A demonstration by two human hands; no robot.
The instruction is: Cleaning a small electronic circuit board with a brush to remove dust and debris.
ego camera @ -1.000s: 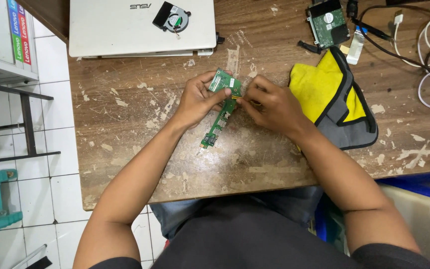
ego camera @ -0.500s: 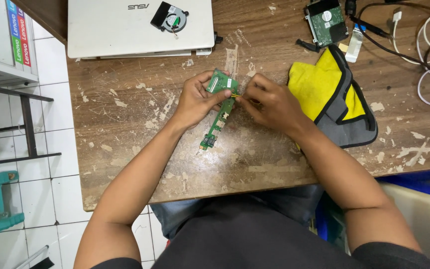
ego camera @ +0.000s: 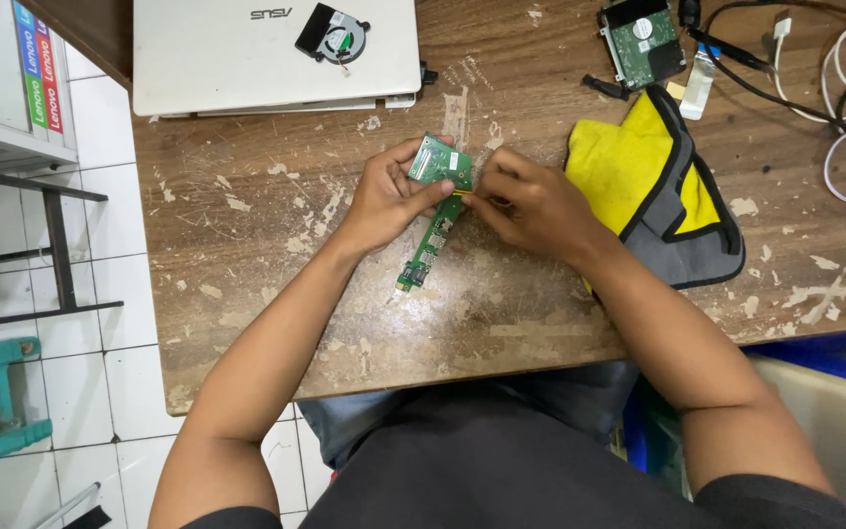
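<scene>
Green circuit board (ego camera: 433,220): long, narrow, wider square end up top, connectors along the strip. Left hand (ego camera: 389,201) fingers clamp the wide end; right hand (ego camera: 531,206) pinches its edge.

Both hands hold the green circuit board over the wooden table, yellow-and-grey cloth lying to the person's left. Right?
Not quite. In the head view the yellow-and-grey cloth lies to the person's right. Both the left hand and right hand do hold the green circuit board over the wooden table.
</scene>
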